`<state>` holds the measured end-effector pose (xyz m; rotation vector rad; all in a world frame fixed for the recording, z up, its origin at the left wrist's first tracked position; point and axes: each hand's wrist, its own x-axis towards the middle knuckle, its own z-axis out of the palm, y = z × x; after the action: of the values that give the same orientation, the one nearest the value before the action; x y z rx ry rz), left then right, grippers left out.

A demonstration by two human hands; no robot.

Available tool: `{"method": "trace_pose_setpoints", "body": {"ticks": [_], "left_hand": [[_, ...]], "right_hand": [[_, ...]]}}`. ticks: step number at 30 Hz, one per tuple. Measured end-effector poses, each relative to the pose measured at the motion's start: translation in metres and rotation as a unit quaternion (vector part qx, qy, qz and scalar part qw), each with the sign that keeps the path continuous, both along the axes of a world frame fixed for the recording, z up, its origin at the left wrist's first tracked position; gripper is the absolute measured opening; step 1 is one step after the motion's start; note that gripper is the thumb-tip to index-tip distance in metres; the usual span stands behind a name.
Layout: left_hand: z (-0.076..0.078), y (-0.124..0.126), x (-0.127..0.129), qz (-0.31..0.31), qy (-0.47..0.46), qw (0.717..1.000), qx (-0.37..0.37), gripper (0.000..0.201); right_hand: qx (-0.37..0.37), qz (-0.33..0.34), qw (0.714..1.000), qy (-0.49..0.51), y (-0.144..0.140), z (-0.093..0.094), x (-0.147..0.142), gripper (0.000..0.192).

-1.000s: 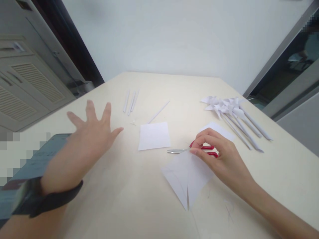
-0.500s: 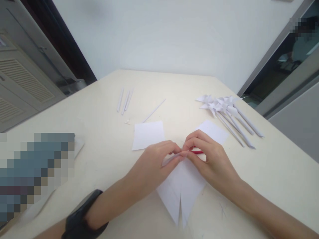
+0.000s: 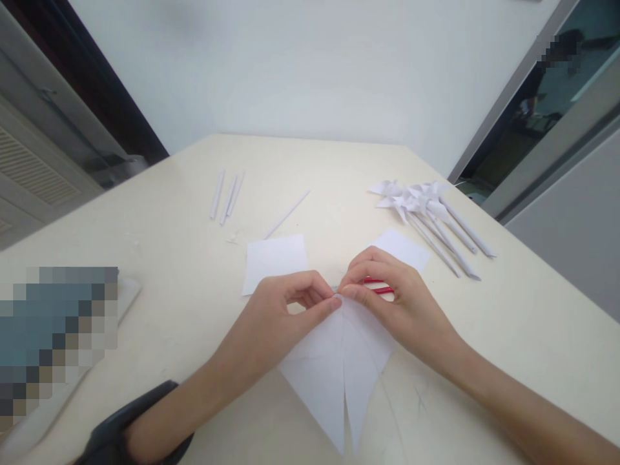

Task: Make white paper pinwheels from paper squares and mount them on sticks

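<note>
1. Head view, only view. Cream table fills the frame; both hands meet near centre.
2. Left hand: fingers curled, thumb and forefinger tips pinched together on the upper corner of the cut paper sheet. Dark wrist band at 7 o'clock of the frame.
3. Right hand: thumb and forefinger pinched on the same corner, fingertips touching those of the left hand.
4. Cut paper sheet: white, lies flat just below both hands, pointing toward 6 o'clock, with a slit running up its middle.
5. Red-handled scissors: mostly hidden under the right hand; only the red loops show. Cannot tell whether the hand rests on them.
6. Square white sheet at 11 o'clock of the left hand, close by. Another white sheet at 12 o'clock of the right hand, partly covered.
7. Paper pinwheels in a bundle at 2 o'clock, well apart.
8. Rolled paper sticks at 11 o'clock, far side; a single stick lies nearer.
</note>
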<state>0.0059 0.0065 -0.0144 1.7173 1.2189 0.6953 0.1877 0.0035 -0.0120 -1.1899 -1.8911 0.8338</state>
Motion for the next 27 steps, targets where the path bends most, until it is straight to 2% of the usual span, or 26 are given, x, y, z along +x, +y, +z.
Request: {"method": "trace_pose_setpoints", "body": {"ticks": [3, 7, 14, 22, 27], "left_hand": [[0.003, 0.0, 0.002, -0.003, 0.002, 1.0, -0.003, 0.021], [0.009, 0.0, 0.004, -0.013, -0.002, 1.0, -0.024, 0.021], [0.014, 0.0, 0.001, -0.007, -0.035, 0.998, -0.047, 0.017], [0.013, -0.002, 0.002, -0.002, -0.014, 1.0, -0.008, 0.016], [0.01, -0.002, 0.002, 0.002, 0.002, 0.999, 0.033, 0.016]], "right_hand": [[-0.02, -0.001, 1.0, 0.001, 0.001, -0.001, -0.001, 0.012], [-0.011, -0.017, 1.0, -0.01, 0.0, -0.003, -0.002, 0.015], [-0.044, 0.014, 0.999, 0.024, 0.004, 0.004, 0.005, 0.009], [0.018, 0.001, 1.0, -0.004, -0.001, 0.003, -0.001, 0.009], [0.025, -0.009, 1.0, -0.001, -0.004, 0.003, -0.004, 0.006]]}}
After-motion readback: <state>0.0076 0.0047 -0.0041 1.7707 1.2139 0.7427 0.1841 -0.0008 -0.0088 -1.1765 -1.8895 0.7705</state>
